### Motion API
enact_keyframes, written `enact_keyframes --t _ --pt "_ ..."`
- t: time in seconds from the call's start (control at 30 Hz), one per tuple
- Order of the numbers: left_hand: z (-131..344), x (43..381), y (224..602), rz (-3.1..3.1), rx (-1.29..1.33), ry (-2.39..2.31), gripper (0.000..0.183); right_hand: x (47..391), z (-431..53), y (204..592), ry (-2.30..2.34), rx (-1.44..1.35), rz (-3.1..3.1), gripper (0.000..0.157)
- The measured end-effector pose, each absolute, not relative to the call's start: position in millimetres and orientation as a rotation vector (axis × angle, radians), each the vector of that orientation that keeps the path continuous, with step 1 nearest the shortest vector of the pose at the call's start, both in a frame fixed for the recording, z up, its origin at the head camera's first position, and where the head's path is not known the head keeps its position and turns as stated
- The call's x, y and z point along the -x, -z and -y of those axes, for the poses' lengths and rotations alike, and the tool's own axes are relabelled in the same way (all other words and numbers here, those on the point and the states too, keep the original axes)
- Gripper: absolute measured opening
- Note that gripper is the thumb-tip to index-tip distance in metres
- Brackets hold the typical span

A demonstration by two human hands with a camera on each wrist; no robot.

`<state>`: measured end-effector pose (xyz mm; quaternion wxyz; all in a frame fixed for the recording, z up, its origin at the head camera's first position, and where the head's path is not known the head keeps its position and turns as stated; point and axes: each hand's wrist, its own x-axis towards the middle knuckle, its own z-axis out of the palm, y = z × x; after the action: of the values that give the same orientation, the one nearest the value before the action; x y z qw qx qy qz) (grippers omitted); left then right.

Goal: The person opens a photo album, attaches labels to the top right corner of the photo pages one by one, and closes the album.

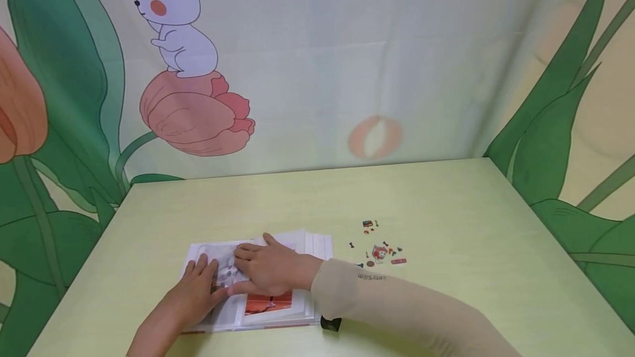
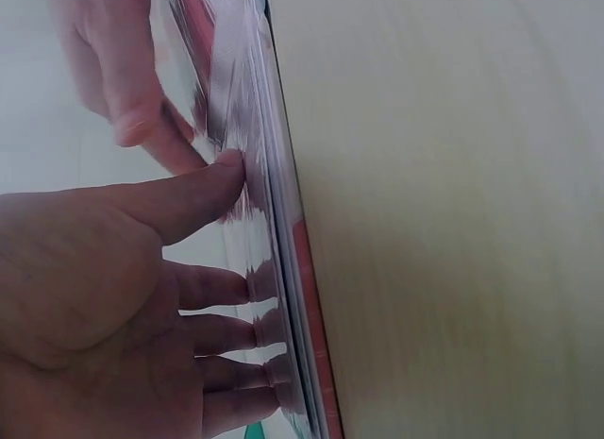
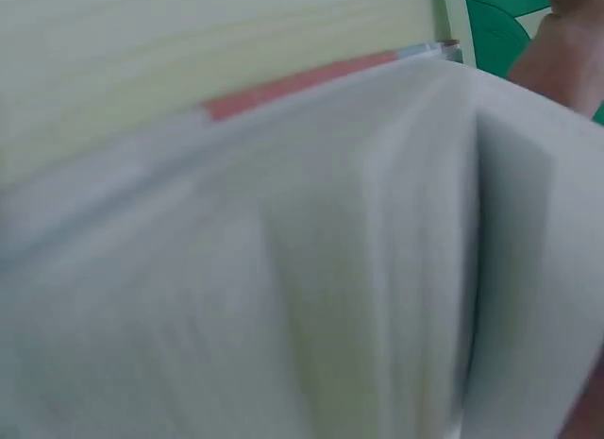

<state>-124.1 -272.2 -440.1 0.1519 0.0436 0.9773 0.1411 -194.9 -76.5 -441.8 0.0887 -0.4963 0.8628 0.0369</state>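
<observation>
A photo album (image 1: 233, 319) with clear glossy sleeves lies spread on the table. My left hand (image 1: 190, 293) rests on its left side, fingers straight and spread. Flat over the middle lies my right hand (image 1: 273, 268), fingers reaching left, its thumb close to the left thumb. Below the right palm an orange-red picture (image 1: 260, 306) shows in a sleeve; part of the page is hidden under both hands. In the left wrist view, the left fingertips (image 2: 250, 335) press on the shiny sleeve. White album pages (image 3: 406, 269) stand fanned and blurred in the right wrist view.
Several small stickers or cutouts (image 1: 379, 253) are scattered right of the album. A small black object (image 1: 331, 323) sits at the album's lower right corner, by the right sleeve (image 1: 397, 302). Behind the pale table (image 1: 446, 197) hangs a printed cloth (image 1: 317, 70).
</observation>
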Motion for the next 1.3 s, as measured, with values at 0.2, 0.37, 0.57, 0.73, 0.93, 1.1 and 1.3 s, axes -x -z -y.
enact_keyframes --t 0.2,0.37,0.57,0.73,0.93,1.1,1.3 --pt "271.1 126.5 438.1 -2.788 -0.104 -0.396 0.082 199.0 76.6 445.8 -0.123 1.423 -2.577 0.083" --pt "269.9 127.5 436.8 -2.788 -0.109 -0.401 0.083 202.1 75.0 449.6 -0.111 1.389 -2.625 0.083" --pt "269.1 126.5 436.0 -2.801 -0.121 -0.409 0.083 198.4 76.6 446.4 -0.125 1.353 -2.653 0.083" --pt "271.3 123.6 437.4 -2.811 -0.140 -0.425 0.075 190.0 80.9 440.4 -0.097 1.388 -2.579 0.088" --pt "270.9 124.5 438.9 -2.794 -0.122 -0.407 0.078 190.5 78.0 443.5 -0.142 1.413 -2.557 0.086" --pt "271.9 126.8 438.4 -2.768 -0.091 -0.406 0.087 194.7 75.0 446.5 -0.130 1.404 -2.599 0.085" --pt "272.2 128.9 438.2 -2.748 -0.068 -0.405 0.090 197.1 74.2 447.2 -0.185 1.376 -2.663 0.086"
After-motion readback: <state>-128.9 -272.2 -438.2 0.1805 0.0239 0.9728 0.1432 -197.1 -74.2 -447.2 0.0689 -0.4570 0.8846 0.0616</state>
